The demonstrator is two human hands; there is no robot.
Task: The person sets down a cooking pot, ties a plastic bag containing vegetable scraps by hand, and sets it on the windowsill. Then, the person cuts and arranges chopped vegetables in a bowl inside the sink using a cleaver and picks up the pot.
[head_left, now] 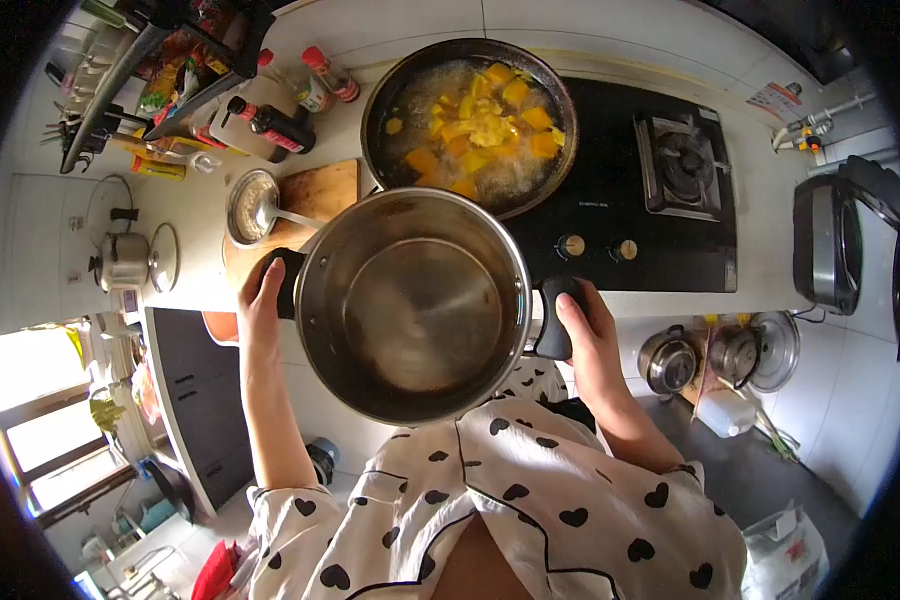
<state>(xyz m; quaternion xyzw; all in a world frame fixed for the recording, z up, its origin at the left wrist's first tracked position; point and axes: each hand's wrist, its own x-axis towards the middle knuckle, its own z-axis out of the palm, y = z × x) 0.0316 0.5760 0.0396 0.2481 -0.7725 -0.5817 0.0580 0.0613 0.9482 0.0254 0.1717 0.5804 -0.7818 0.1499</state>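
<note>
While the thumb (273, 272) of the left hand (260, 300) lies over one black handle (288, 285), the other fingers close around this handle from below and are mostly hidden. The right hand (595, 340) is clamped on the opposite handle (553, 320) in the same way, with its thumb on the upper side; how tightly its hidden fingers are together, I cannot tell.

Between the two hands is the steel pot (415, 310), in front of the body. Its open mouth faces up to the head camera, and the inner bottom shows brownish marks. The long axis, from handle to handle, goes left to right across the body. The round wall of the pot lies inward from the fingers of both hands.

In the view, the far rim of the pot overlaps the near edge of the wok (372, 130), where yellow-orange chunks (485, 125) lie in bubbling liquid; if the rims touch, I cannot tell. The wok stands on the black cooktop (598, 220), left of the bare burner (684, 162). More to the left, a metal bowl (245, 222) with a ladle (292, 217) is on the wooden board (332, 187).
</note>
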